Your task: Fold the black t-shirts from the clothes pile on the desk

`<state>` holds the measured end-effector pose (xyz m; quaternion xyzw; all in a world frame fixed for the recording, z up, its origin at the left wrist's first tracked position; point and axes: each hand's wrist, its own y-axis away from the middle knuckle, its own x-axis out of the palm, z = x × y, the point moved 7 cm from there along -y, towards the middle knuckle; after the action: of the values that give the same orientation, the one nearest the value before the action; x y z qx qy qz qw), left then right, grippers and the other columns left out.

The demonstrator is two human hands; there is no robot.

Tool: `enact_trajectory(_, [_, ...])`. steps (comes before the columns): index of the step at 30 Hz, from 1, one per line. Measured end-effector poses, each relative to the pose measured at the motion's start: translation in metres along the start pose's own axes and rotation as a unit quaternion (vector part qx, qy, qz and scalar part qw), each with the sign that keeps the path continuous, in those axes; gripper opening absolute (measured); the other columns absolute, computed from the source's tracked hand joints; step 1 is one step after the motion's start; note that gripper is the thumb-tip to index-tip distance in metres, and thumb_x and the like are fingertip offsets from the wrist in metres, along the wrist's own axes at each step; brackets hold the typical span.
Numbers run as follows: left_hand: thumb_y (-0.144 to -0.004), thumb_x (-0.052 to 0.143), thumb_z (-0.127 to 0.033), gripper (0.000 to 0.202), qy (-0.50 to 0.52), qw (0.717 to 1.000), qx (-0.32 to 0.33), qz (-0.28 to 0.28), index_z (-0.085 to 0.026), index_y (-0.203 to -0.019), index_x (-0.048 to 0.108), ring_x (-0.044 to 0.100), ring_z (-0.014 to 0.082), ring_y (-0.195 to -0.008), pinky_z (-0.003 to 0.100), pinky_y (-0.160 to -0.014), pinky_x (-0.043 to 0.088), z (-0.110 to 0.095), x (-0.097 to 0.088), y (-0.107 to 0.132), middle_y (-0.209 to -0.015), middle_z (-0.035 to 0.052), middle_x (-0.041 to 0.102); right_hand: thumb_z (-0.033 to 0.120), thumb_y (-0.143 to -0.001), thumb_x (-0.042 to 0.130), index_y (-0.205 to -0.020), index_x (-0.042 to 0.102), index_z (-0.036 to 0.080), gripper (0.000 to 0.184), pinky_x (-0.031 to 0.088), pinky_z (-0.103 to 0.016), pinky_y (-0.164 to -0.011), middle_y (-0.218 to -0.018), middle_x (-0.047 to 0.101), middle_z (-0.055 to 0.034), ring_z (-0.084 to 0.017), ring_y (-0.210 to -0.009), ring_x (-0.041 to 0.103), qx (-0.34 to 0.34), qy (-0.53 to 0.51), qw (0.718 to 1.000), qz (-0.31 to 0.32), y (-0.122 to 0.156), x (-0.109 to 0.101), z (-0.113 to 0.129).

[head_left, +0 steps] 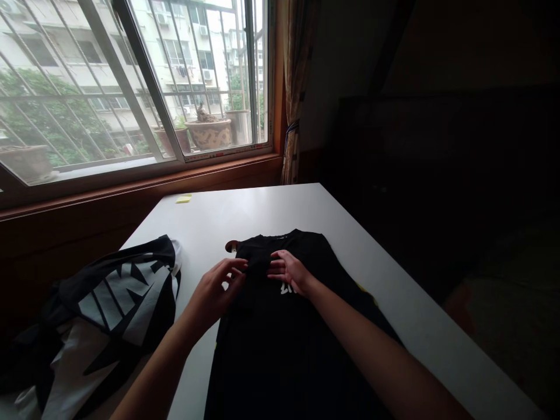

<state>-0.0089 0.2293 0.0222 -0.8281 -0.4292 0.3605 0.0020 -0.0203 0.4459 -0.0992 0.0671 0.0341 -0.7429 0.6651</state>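
The smooth white table (266, 210) supports a black fabric shirt with white lettering (284, 350), near centre, apparently spread flat for access. Left hand (210, 291): half-curled, grip indeterminable. Right hand (292, 273): open, gripping nothing visible.

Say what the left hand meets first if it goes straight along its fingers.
The left hand likely meets the black shirt first, right by its fingertips. Depth on dark cloth is unclear; if it clears that, the right hand is next.
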Motion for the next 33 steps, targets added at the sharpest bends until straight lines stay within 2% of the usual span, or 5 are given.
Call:
enact_trajectory(7, [-0.088, 0.067, -0.042, 0.041, -0.152, 0.984, -0.088, 0.007, -0.026, -0.125, 0.059, 0.063, 0.0296, -0.102, 0.047, -0.085, 0.058, 0.079, 0.017, 0.063, -0.115, 0.0102, 0.064, 0.05, -0.078, 0.074, -0.13, 0.048, 0.024, 0.064, 0.056, -0.035, -0.062, -0.102, 0.064, -0.0063, -0.019, -0.067, 0.067, 0.044, 0.054, 0.997, -0.035, -0.015, 0.009, 0.001])
enact_trajectory(12, [-0.091, 0.059, -0.03, 0.02, -0.249, 0.966, -0.059, -0.029, -0.025, -0.11, 0.061, 0.06, 0.0307, -0.1, 0.046, -0.084, 0.055, 0.075, 0.03, 0.069, -0.105, 0.0095, 0.062, 0.028, -0.077, 0.066, -0.118, 0.06, 0.025, 0.042, 0.052, -0.034, -0.08, -0.085, 0.06, 0.0015, -0.019, -0.08, 0.062, -0.019, 0.11, 0.989, -0.096, -0.021, 0.012, 0.023])
enact_trajectory(22, [-0.086, 0.054, -0.014, 0.026, -0.301, 0.953, -0.01, 0.013, -0.026, -0.11, 0.058, 0.061, 0.028, -0.095, 0.038, -0.074, 0.054, 0.07, 0.04, 0.077, -0.105, 0.0068, 0.063, 0.017, -0.076, 0.059, -0.104, 0.066, 0.022, 0.029, 0.047, -0.025, -0.056, -0.065, 0.061, 0.0046, -0.016, -0.059, 0.059, 0.034, 0.216, 0.975, -0.047, -0.007, -0.02, 0.009])
enact_trajectory(27, [-0.091, 0.048, -0.016, 0.027, -0.24, 0.969, -0.049, 0.02, -0.022, -0.117, 0.053, 0.064, 0.0247, -0.089, 0.034, -0.071, 0.052, 0.074, 0.04, 0.078, -0.1, 0.007, 0.064, 0.019, -0.078, 0.066, -0.096, 0.072, 0.021, 0.019, 0.047, -0.029, -0.074, -0.084, 0.069, -0.0029, -0.02, -0.081, 0.065, 0.009, 0.327, 0.943, -0.061, -0.021, -0.027, 0.021])
enact_trajectory(33, [-0.095, 0.046, -0.022, 0.016, -0.193, 0.976, -0.1, 0.033, -0.023, -0.109, 0.052, 0.063, 0.0213, -0.083, 0.032, -0.071, 0.05, 0.079, 0.033, 0.08, -0.096, 0.0046, 0.062, 0.039, -0.088, 0.066, -0.103, 0.075, 0.023, 0.023, 0.047, -0.028, -0.088, -0.111, 0.07, -0.0066, -0.021, -0.1, 0.065, -0.038, 0.373, 0.927, -0.019, -0.066, 0.016, 0.035])
